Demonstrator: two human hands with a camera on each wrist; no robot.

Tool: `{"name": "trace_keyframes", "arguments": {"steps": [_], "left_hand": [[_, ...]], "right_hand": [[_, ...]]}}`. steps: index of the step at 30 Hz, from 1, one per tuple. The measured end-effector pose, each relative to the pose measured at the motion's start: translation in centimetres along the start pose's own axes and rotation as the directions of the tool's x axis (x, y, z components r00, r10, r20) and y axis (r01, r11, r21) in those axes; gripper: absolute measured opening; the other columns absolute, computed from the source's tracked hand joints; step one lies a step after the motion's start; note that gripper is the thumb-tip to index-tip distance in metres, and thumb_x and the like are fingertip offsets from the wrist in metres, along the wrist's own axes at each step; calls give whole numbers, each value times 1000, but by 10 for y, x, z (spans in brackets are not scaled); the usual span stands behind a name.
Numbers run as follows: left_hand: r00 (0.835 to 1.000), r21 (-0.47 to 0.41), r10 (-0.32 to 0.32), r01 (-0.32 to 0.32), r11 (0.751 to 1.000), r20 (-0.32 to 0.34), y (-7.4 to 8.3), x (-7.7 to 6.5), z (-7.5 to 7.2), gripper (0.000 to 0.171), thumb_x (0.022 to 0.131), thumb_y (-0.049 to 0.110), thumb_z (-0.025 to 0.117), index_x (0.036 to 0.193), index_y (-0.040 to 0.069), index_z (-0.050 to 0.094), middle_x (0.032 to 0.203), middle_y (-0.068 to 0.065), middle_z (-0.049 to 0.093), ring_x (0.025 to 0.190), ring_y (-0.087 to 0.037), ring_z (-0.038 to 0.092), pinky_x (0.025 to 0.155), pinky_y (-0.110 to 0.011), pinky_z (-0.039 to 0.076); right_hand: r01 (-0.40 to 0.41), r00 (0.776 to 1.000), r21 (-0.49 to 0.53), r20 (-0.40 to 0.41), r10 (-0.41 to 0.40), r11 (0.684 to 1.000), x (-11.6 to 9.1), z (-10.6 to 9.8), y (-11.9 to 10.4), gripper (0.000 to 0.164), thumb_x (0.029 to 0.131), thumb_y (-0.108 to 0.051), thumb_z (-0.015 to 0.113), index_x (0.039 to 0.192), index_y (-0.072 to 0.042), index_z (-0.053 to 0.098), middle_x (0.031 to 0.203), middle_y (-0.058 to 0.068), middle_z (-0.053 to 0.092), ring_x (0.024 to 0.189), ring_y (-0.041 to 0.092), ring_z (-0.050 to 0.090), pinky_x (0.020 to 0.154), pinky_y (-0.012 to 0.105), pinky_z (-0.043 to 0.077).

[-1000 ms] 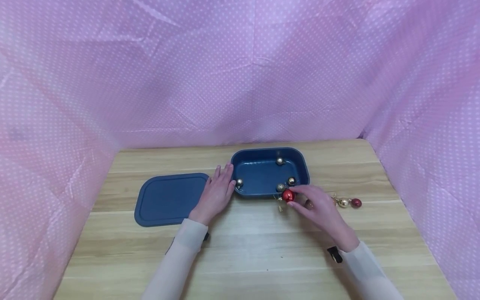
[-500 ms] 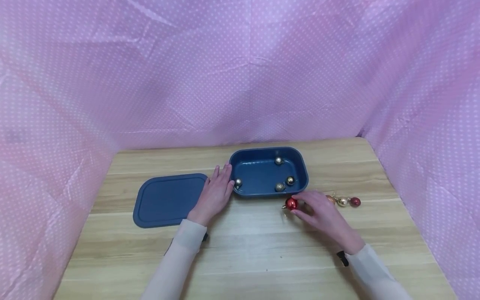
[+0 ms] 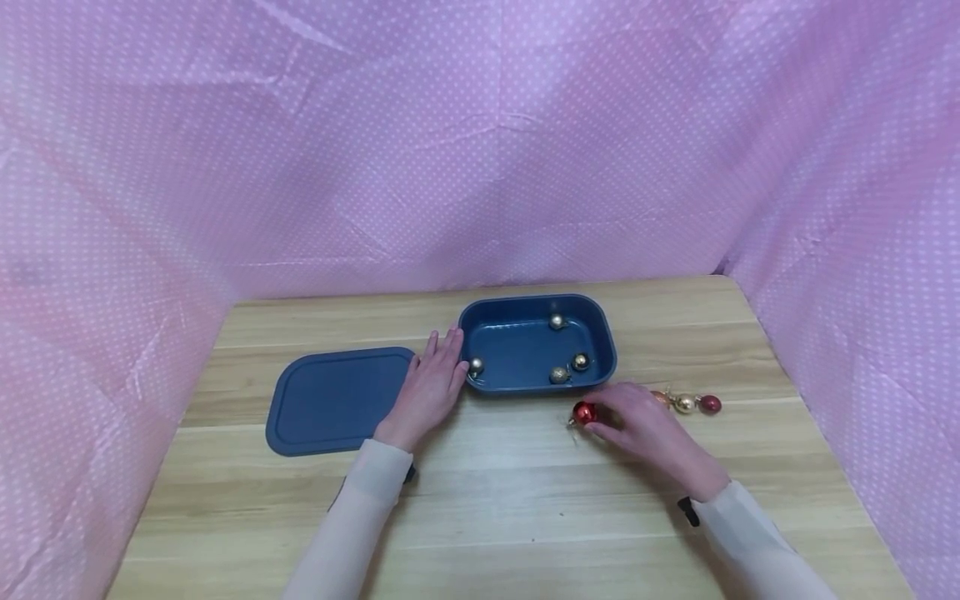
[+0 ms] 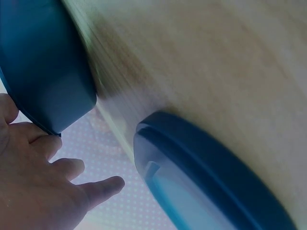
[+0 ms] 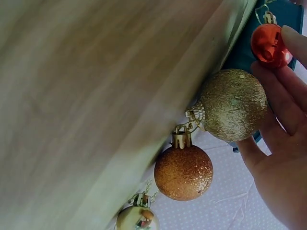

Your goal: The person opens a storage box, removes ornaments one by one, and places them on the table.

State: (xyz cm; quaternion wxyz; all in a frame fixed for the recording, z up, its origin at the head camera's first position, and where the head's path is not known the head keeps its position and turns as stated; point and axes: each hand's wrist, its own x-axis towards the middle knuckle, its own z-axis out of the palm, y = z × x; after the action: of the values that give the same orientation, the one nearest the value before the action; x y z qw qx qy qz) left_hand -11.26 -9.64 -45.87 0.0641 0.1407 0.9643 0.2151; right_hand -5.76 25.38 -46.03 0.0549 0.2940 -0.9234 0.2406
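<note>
My right grip clamped on red bauble, just outside blue box; left grip, fingers straight, touching box. I'd pinch lightly, steer it clear of glittery gold bauble alongside.

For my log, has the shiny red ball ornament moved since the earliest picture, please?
Yes: in the head view, the red ball ornament moved down and slightly right, away from the blue rectangular box.
</note>
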Motion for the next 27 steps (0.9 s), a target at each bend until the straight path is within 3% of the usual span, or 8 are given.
{"name": "trace_keyframes", "arguments": {"steps": [6,18,27], "left_hand": [[1000,0,3,-3,1000,0,-1,0,0,60,114,37,31,167,14,15,173,-1,11,159,-34,8,121,-66,17],[1000,-10,9,-9,1000,1,-2,-1,1,61,114,37,33,167,13,16,173,-2,13,159,-33,8,121,-67,17],[1000,-22,16,-16,1000,-9,-1,-2,2,61,114,36,34,167,12,17,173,-3,14,159,-34,10,121,-67,18]], "right_hand": [[-23,998,25,51,22,999,0,4,2,34,82,-20,88,113,-12,76,108,2,76,102,22,69,90,45,58],[-3,999,-25,52,4,1000,-2,1,0,43,83,-25,88,120,-10,75,118,6,74,109,26,68,95,49,55],[103,987,-44,-118,-107,994,-2,-14,-8,40,77,-14,89,114,-5,76,114,9,76,106,31,71,90,51,57]]}}
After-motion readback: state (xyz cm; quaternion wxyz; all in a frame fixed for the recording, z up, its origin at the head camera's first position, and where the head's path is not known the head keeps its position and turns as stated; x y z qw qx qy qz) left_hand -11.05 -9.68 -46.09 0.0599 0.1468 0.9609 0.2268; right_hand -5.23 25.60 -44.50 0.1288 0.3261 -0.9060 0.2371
